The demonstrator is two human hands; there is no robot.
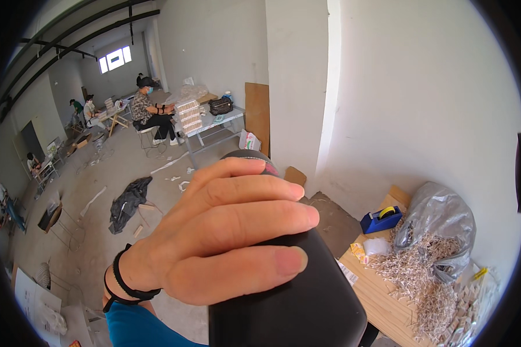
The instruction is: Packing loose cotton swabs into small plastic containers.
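My left hand [231,225] reaches in from the lower left and fills the middle of the view, its back toward me. Its fingers lie bent and close together across a large black object [289,306] with a smooth broad face and a rounded lower right corner. Beyond the fingers shows a dark rounded part [246,155] with a light edge line and a reddish mark. I cannot make out what kind of thing it is. A black band circles my wrist, above a blue sleeve. My right hand is out of view.
At right, a wooden table [382,301] bears a blue tape dispenser [381,221], a grey plastic bag [440,217] and a heap of small light sticks [422,272]. Black sheeting [128,202] lies on the floor. People sit at tables farther off, one in a patterned shirt [142,107].
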